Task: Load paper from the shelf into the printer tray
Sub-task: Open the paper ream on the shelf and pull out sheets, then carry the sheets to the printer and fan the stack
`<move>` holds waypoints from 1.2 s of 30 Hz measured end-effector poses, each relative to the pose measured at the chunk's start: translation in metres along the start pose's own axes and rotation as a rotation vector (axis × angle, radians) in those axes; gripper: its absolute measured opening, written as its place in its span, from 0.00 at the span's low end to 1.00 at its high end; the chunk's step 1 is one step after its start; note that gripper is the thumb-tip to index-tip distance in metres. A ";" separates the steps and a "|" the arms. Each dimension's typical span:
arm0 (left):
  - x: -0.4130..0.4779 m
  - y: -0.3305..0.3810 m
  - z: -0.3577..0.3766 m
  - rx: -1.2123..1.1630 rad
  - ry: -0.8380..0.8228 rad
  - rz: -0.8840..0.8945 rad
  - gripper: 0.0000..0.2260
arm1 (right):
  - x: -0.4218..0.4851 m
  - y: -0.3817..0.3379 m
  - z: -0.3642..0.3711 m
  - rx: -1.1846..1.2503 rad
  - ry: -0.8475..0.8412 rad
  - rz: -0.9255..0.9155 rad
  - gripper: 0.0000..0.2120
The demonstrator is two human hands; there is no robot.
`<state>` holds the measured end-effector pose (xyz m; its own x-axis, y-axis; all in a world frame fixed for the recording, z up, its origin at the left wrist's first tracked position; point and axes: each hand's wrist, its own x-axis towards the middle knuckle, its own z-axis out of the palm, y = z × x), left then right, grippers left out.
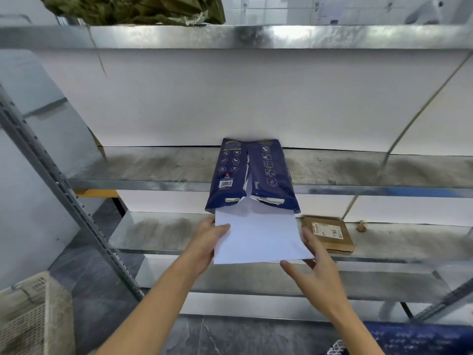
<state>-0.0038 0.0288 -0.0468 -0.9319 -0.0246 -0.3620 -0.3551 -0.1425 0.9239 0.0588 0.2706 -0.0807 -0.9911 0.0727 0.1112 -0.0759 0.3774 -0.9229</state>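
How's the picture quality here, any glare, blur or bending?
Head view: glare streaks on the top shelf edge; wide-angle lens bows the shelf posts; left hand, right hand and paper look fairly sharp, paper nearly washed out; corners are soft.

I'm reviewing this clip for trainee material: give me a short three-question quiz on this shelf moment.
1. True or false: the blue paper wrapper is torn open.
2. Which hand grips the white sheets at their edge? A) left hand B) right hand C) neither
3. What lies on the lower shelf right of the sheets?

Key: 1 true. 2 A; the right hand is open at the sheets' corner. 3 a small cardboard parcel.
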 end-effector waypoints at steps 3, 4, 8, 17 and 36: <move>-0.011 -0.009 0.005 0.064 0.013 -0.023 0.15 | 0.021 0.000 -0.007 0.189 -0.068 0.232 0.46; -0.016 -0.014 0.004 0.073 0.004 -0.042 0.15 | 0.029 0.000 -0.008 0.244 -0.091 0.297 0.45; -0.044 -0.038 -0.012 0.084 0.038 -0.068 0.16 | 0.030 0.009 0.012 0.275 -0.189 0.316 0.27; -0.123 -0.161 -0.108 0.130 0.289 -0.087 0.18 | -0.091 0.048 0.133 0.005 -0.142 0.185 0.32; -0.399 -0.228 -0.270 -0.422 1.352 -0.187 0.09 | -0.234 -0.114 0.407 -0.113 -1.207 -0.401 0.22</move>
<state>0.4688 -0.1966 -0.1463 -0.0031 -0.8470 -0.5316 -0.1910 -0.5213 0.8317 0.2552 -0.1650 -0.1510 -0.3753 -0.9230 -0.0854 -0.4403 0.2585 -0.8599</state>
